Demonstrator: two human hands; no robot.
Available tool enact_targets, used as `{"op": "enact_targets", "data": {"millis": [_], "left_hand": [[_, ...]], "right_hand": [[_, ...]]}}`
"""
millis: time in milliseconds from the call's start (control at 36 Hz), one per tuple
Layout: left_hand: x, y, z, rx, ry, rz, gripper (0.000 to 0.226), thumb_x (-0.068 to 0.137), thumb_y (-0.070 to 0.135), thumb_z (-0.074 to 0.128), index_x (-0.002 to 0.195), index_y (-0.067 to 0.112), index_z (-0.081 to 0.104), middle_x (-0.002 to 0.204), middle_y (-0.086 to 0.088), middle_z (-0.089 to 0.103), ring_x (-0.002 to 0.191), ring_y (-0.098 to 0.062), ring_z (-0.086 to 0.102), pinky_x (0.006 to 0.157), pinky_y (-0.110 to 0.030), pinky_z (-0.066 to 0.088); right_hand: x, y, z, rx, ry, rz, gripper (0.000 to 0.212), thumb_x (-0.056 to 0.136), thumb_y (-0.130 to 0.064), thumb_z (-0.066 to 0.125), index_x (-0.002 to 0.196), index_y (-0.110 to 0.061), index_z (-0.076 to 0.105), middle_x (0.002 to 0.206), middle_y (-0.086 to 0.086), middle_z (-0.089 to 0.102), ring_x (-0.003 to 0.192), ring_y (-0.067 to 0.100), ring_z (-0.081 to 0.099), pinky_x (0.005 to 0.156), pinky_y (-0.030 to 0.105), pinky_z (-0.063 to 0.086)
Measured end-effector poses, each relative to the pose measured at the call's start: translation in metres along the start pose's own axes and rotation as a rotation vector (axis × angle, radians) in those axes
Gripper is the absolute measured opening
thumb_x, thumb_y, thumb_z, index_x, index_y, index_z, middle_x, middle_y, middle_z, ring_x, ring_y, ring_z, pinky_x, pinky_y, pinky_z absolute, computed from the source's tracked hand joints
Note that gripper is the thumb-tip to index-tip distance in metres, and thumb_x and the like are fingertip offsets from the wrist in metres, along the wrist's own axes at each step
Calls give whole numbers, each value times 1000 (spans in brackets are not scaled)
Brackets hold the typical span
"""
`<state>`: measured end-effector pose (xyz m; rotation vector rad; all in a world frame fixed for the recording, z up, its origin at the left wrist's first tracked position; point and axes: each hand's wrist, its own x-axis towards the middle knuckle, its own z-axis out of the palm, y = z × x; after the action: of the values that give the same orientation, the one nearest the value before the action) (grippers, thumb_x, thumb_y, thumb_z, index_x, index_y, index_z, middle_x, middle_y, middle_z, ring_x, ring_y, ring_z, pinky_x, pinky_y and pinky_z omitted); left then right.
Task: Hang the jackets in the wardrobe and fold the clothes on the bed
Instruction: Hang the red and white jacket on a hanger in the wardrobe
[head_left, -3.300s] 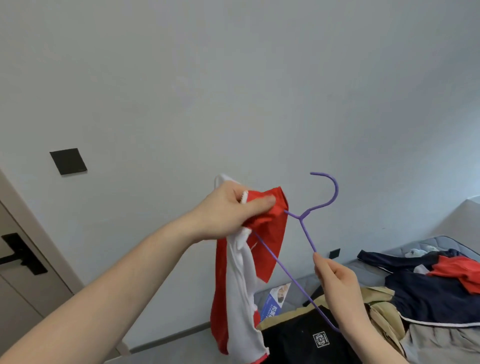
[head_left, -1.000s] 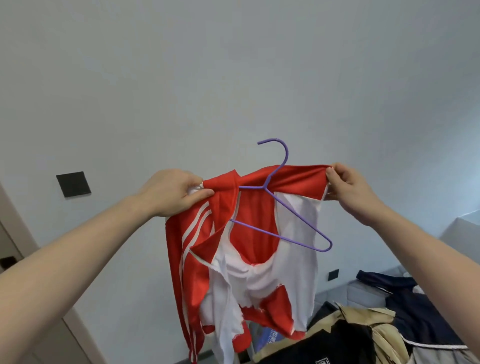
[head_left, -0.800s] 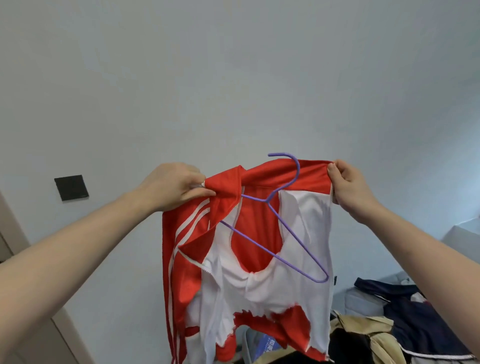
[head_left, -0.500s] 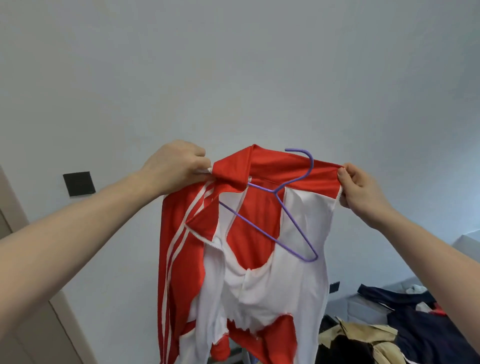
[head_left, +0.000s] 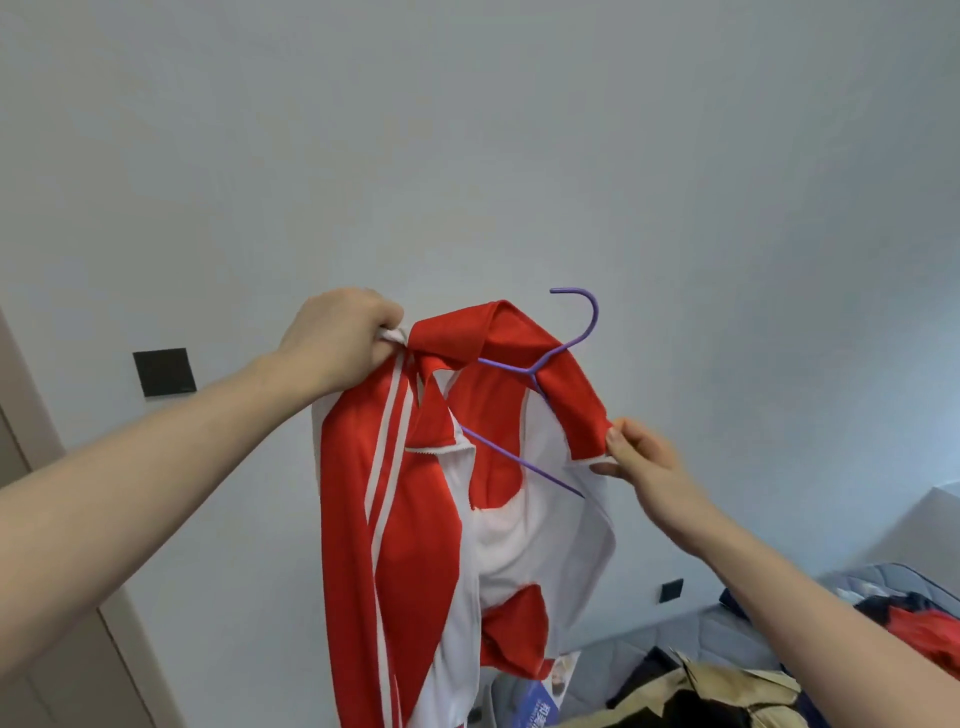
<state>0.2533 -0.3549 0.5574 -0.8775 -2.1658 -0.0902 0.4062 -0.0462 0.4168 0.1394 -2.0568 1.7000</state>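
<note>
I hold a red and white jacket (head_left: 410, 525) up in front of the grey wall. A purple wire hanger (head_left: 540, 374) sits inside its neck, hook sticking out above the collar. My left hand (head_left: 343, 338) grips the jacket's left shoulder, fingers closed on the fabric. My right hand (head_left: 641, 460) pinches the right end of the red collar, lower than the left hand. The hanger's right end is hidden under the white lining.
A bed (head_left: 727, 631) at the lower right carries a heap of clothes: a tan garment (head_left: 717, 686), a red one (head_left: 930, 631) and dark ones. A black wall plate (head_left: 164, 372) is at the left, above a door frame (head_left: 31, 410). The wardrobe is out of view.
My right hand has dropped lower with the collar end, so the jacket's right side now slants down. The hanger's hook now rises above the collar. The left hand has kept its grip.
</note>
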Motion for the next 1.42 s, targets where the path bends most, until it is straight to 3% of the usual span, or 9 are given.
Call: {"op": "enact_targets", "data": {"millis": [167, 250, 528, 694, 833, 1028, 1194, 1306, 1417], "left_hand": [[-5, 5, 13, -32, -73, -165, 30, 82, 18, 63, 63, 11, 42, 60, -2, 49, 62, -32, 48, 50, -28, 21], [-10, 13, 20, -77, -72, -257, 34, 82, 19, 59, 59, 11, 36, 56, -2, 44, 57, -30, 44, 50, -28, 20], [-33, 42, 49, -174, -145, -354, 30, 85, 23, 54, 64, 11, 36, 60, -3, 49, 59, -28, 46, 48, -29, 24], [-56, 67, 64, -296, -181, -342, 41, 82, 53, 44, 67, 15, 49, 62, 2, 58, 64, -25, 57, 51, -28, 32], [-59, 81, 64, -324, -429, -108, 64, 74, 86, 39, 90, 31, 69, 86, 6, 74, 80, -18, 67, 66, -33, 52], [-64, 78, 73, -341, -377, -252, 41, 93, 44, 51, 61, 18, 48, 58, 6, 52, 66, -27, 56, 52, -29, 33], [-58, 81, 70, -390, -407, -375, 25, 81, 35, 45, 66, 16, 52, 73, -2, 61, 73, -32, 58, 59, -32, 37], [-50, 88, 64, -351, -352, -380, 8, 83, 23, 52, 76, 23, 56, 92, -7, 72, 74, -28, 55, 60, -31, 37], [-46, 98, 60, -373, -334, -401, 14, 84, 20, 52, 70, 20, 53, 79, -3, 67, 76, -34, 60, 60, -32, 37]], "right_hand": [[3, -27, 30, 38, 27, -181, 24, 105, -21, 49, 84, -17, 60, 75, -7, 61, 73, 11, 62, 73, 30, 58], [3, -29, 48, 33, 19, -170, 21, 107, -16, 50, 89, -8, 57, 73, -1, 61, 69, 16, 65, 76, 47, 60], [-10, -29, 88, 57, 28, -188, 26, 106, -8, 50, 82, -16, 55, 74, 0, 61, 70, 16, 63, 71, 30, 57], [-4, -34, 79, -34, 15, -226, 22, 105, -12, 54, 84, -14, 61, 79, 1, 65, 75, 13, 67, 71, 25, 55], [0, -37, 67, -83, 36, -238, 19, 102, -25, 57, 84, -26, 64, 77, -2, 69, 76, 17, 70, 72, 27, 56], [-12, -51, 53, -63, -5, -238, 26, 99, -29, 54, 75, -22, 57, 62, 10, 57, 60, 18, 61, 62, 29, 51], [-33, -63, 58, -135, -71, -328, 25, 103, -17, 49, 79, -12, 54, 66, -4, 62, 63, 21, 61, 68, 56, 56], [-36, -61, 72, -155, -56, -392, 25, 102, -17, 49, 79, -10, 54, 69, 3, 63, 64, 19, 62, 61, 36, 51], [-28, -51, 73, -198, -72, -343, 22, 105, -12, 49, 83, -13, 54, 70, -4, 62, 61, 15, 66, 59, 33, 54]]}}
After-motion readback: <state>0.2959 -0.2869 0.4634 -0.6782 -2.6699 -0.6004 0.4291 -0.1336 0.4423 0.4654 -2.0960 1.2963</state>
